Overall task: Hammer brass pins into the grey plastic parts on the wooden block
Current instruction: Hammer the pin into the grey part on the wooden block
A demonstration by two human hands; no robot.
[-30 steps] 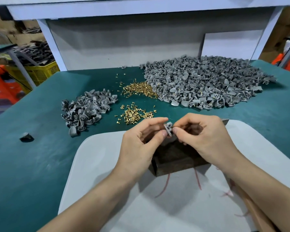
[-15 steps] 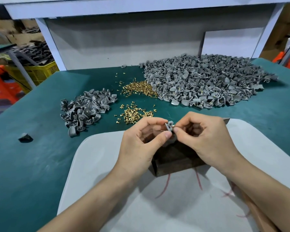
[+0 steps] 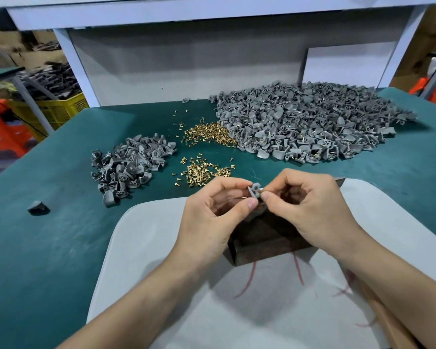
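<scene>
Held one grey part (image 3: pixel 254 190) up over the far side of the block (image 3: pixel 264 238). Pinched it from the left between thumb and forefinger of the left hand (image 3: pixel 212 217), with the other fingers curled underneath. Pinched its right edge with the thumb and forefinger tips of the right hand (image 3: pixel 310 210), with the remaining fingers curled into the palm. Had both hands close together, joined only through the part. Could not make out a pin in the right pinch.

Had the block on a white mat (image 3: pixel 146 248) at the near edge of the green bench (image 3: pixel 48 248), largely hidden behind both hands, with red scrawls on the mat just in front of it. Beyond the mat, at mid-bench, had two loose scatters of pins (image 3: pixel 202 170), the farther one touching the big heap (image 3: pixel 307 124) of parts toward the far right corner. Had a small heap (image 3: pixel 130 166) of parts left of the pins, apart from them. Had one stray grey piece (image 3: pixel 38 207) alone near the left edge. Past the far left corner, off the bench, had a yellow crate (image 3: pixel 53 109).
</scene>
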